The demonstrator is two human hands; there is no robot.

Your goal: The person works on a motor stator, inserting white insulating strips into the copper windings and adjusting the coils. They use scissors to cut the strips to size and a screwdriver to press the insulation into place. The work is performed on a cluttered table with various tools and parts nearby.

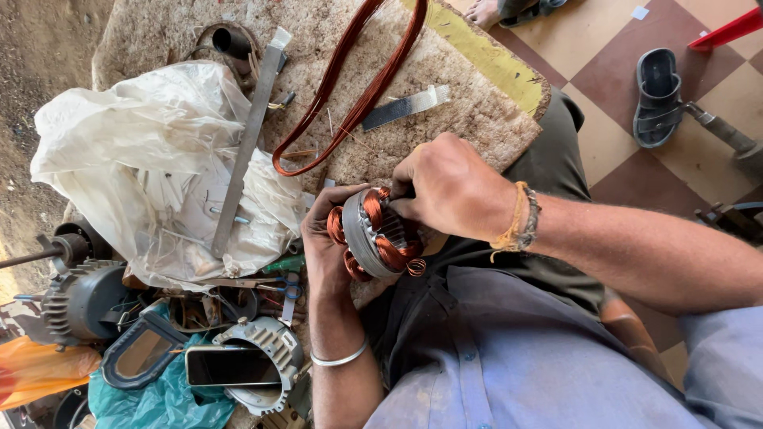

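The round grey metal motor ring wound with shiny orange copper wire (pixel 375 234) sits between the two hands, in front of the person's chest and just off the near edge of the rough brown board surface (pixel 469 111). The left hand (pixel 324 238) cups it from the left and from below, its fingers wrapped around the rim. The right hand (pixel 449 191) comes from the right and lies over the top, its fingers (pixel 401 208) pinched closed on the copper wire. The ring's hole points up and to the right, toward the right hand. Both hands touch it; neither is nearer.
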